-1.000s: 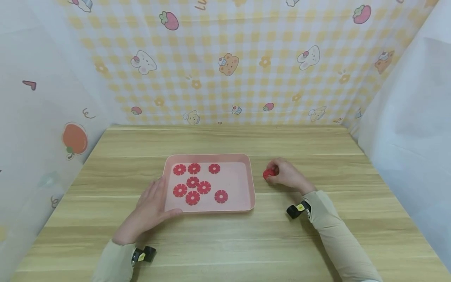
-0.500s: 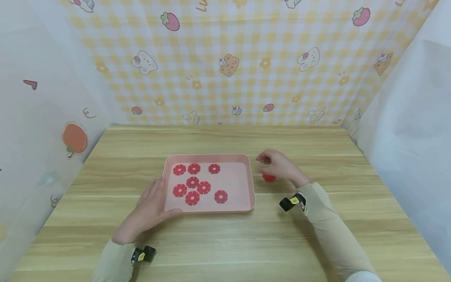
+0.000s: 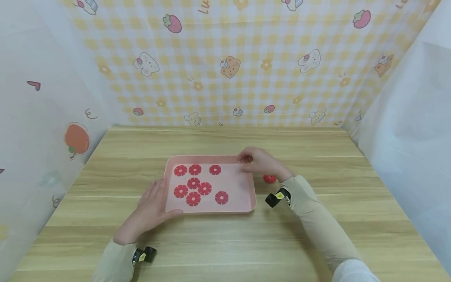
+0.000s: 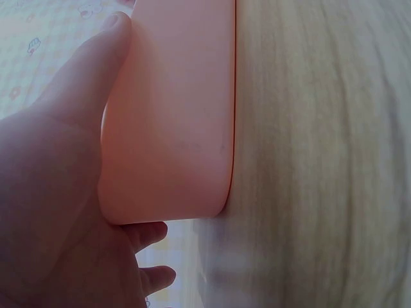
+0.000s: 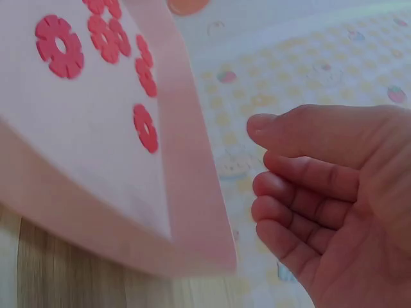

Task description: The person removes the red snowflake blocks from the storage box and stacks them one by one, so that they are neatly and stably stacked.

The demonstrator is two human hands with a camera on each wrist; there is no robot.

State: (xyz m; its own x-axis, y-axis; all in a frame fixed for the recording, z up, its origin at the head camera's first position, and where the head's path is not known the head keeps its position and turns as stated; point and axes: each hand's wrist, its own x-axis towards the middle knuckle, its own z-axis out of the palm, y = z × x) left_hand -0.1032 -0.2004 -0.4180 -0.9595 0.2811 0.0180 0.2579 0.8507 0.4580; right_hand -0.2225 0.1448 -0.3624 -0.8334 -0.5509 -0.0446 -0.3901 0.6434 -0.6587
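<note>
My left hand (image 3: 149, 205) rests on the near left corner of a pink tray (image 3: 253, 196), fingers straight along its left side and thumb along the front. In the left wrist view the thumb lies against the tray wall (image 4: 173, 128). Several red notched discs, such as this flower-shaped disc (image 3: 221, 197), lie flat in the tray. Over its far right corner hovers my right hand (image 3: 262, 161), fingers loosely bent. The right wrist view shows nothing between that hand's thumb and fingers (image 5: 276, 186). Another red disc (image 3: 269, 179) lies on the table right of the tray, partly behind the right wrist.
The tray stands on a wood-grain table (image 3: 225, 246). A yellow checked cloth (image 3: 246, 86) with cartoon prints hangs at the back, and white sheets (image 3: 405, 117) close off both sides. Each wrist carries a small black camera (image 3: 276, 197).
My right hand has let go of the red disc on the table and moved left to above the tray's far right corner. The left hand has stayed at the tray.
</note>
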